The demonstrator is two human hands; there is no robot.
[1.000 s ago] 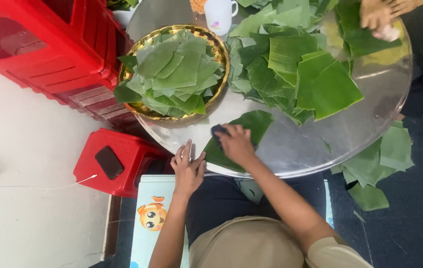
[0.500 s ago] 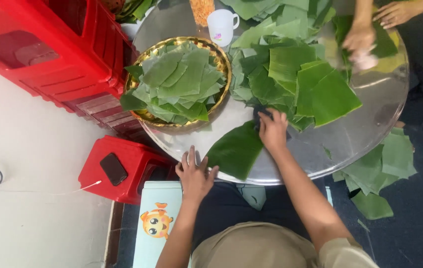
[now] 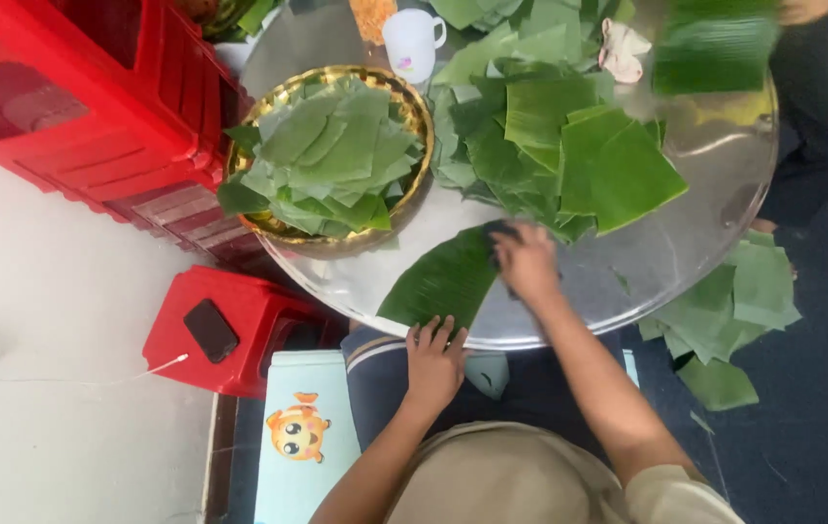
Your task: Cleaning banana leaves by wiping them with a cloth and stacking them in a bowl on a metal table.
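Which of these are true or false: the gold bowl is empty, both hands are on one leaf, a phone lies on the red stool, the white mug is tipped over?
1. The gold bowl is empty. False: it is heaped with cut green leaf pieces.
2. The left hand and right hand both touch the long leaf. True.
3. A dark phone lies on the red stool. True.
4. The white mug is tipped over. False: it stands upright.
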